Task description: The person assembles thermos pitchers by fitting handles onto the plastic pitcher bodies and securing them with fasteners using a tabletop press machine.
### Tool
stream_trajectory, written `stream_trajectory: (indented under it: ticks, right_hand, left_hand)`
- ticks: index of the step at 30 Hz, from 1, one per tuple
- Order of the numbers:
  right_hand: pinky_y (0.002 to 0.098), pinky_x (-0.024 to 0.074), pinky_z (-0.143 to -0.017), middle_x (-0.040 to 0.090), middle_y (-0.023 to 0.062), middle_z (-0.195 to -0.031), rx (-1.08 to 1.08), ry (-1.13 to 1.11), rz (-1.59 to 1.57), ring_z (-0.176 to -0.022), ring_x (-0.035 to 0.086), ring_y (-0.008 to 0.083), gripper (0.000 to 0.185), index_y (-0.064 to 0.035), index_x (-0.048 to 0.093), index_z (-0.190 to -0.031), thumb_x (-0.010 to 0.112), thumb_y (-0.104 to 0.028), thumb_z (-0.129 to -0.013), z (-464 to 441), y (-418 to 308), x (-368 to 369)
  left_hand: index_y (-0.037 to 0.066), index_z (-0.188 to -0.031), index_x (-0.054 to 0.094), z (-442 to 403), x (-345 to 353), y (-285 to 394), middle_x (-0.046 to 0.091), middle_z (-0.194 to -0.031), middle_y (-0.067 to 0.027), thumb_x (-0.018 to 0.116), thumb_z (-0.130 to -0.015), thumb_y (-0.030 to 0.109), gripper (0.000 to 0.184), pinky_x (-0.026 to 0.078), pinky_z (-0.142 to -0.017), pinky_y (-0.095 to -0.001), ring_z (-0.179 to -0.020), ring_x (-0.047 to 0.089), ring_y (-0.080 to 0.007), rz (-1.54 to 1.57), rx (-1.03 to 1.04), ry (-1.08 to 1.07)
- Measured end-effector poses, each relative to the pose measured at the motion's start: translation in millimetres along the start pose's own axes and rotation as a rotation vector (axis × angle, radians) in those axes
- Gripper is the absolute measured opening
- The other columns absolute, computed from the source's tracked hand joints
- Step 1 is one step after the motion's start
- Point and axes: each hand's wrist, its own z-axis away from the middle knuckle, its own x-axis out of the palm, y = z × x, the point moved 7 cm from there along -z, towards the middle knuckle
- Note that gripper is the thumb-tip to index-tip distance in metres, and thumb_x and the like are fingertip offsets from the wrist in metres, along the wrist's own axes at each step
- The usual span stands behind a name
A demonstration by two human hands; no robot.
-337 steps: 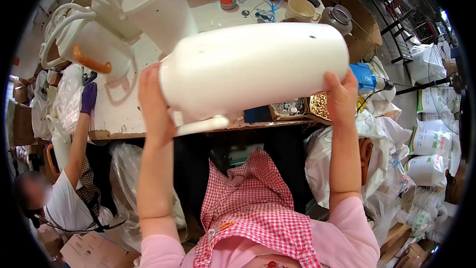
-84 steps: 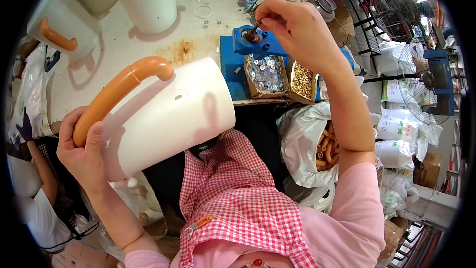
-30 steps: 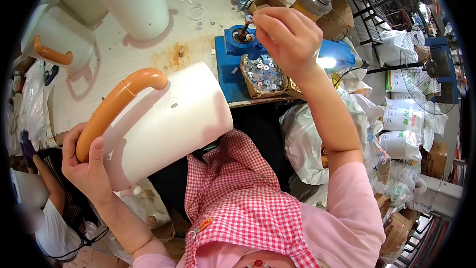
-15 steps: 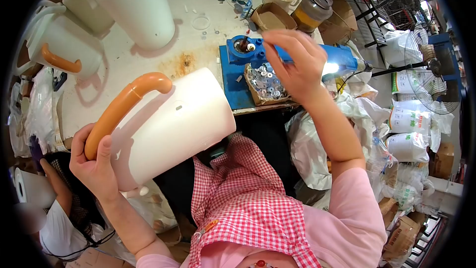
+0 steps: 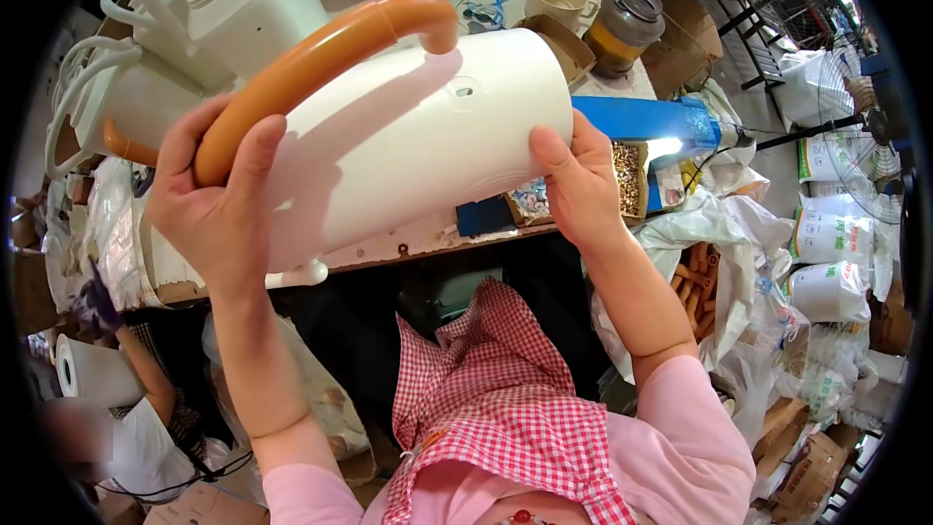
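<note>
A large white plastic jug body (image 5: 389,126) with an orange handle (image 5: 321,63) is lifted over the table's front edge, tilted on its side. My left hand (image 5: 219,185) is wrapped round the lower end of the handle, thumb on top. My right hand (image 5: 583,175) grips the other end of the jug, thumb on its wall and fingers mostly behind it. A small slot shows in the jug wall near the handle's far end. Behind the jug, a blue machine (image 5: 632,119) with a lit lamp is partly hidden.
Several white jugs (image 5: 258,10) stand at the back left. A box of small brass-coloured parts (image 5: 630,180) sits by the machine. On the right, a bag holds orange handles (image 5: 695,282). A co-worker (image 5: 136,428) is at the lower left. A jar (image 5: 622,29) stands at the back.
The jug has moved up and to the right, over the machine's front. My right hand has come down from the machine and now holds the jug's end.
</note>
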Motion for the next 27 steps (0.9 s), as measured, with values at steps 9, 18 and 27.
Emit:
stream_trajectory:
  ticks: [9, 18, 27]
  right_hand:
    - [0.0286, 0.0491, -0.09, 0.069, 0.0076, -0.111, -0.003, 0.029, 0.007, -0.1, 0.062, 0.0118, 0.043, 0.0047, 0.06, -0.124, 0.063, -0.031, -0.1, -2.3, 8.1, -15.2]
    - [0.0269, 0.0503, -0.086, 0.07, 0.0064, -0.106, 0.094, 0.064, 0.078, -0.095, 0.062, 0.0103, 0.042, 0.005, 0.061, -0.123, 0.063, -0.03, -0.1, -0.1, 13.7, -18.0]
    - [0.0284, 0.0604, -0.059, 0.07, 0.0067, -0.095, 0.128, 0.055, 0.109, -0.079, 0.069, 0.0126, 0.04, 0.0038, 0.062, -0.118, 0.06, -0.032, -0.101, -2.3, 11.4, -16.0]
  left_hand:
    - [0.0, -0.101, 0.07, -3.4, 18.7, -9.5, 0.068, -0.091, -0.0012, 0.087, -0.079, 0.016, 0.032, 0.05, -0.077, -0.0213, -0.082, 0.061, -0.0083, 0.008, -0.016, -0.036]
    - [0.001, -0.1, 0.07, -3.0, 32.1, -31.6, 0.066, -0.086, -0.0002, 0.082, -0.083, 0.018, 0.027, 0.048, -0.073, -0.0225, -0.077, 0.058, -0.0083, -0.06, -0.117, -0.095]
    - [-0.001, -0.094, 0.063, -29.3, 126.8, 34.6, 0.066, -0.085, -0.0185, 0.064, -0.093, 0.038, 0.039, 0.048, -0.07, -0.0394, -0.075, 0.061, -0.0342, -0.744, 0.226, -0.663]
